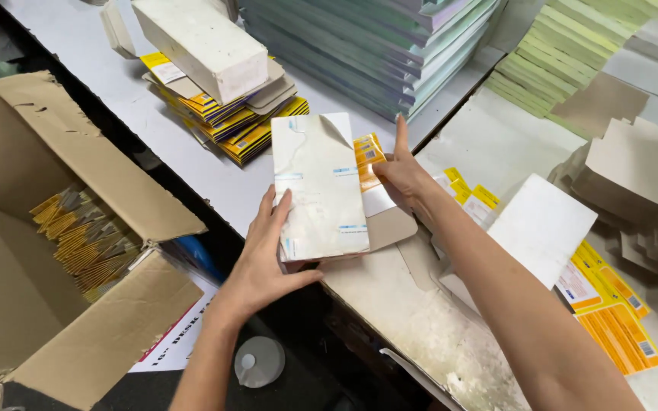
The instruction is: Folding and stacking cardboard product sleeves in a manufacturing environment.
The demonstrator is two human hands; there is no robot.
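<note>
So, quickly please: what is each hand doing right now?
Left hand: closed on the lower left edge of the white block.
Right hand: fingers straight, pressed on the block's right side and the flat carton under it.

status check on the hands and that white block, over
Left hand grips white block's lower edge. Right hand presses its right side, over flat yellow carton. Block on bench edge. Nothing in the way.
</note>
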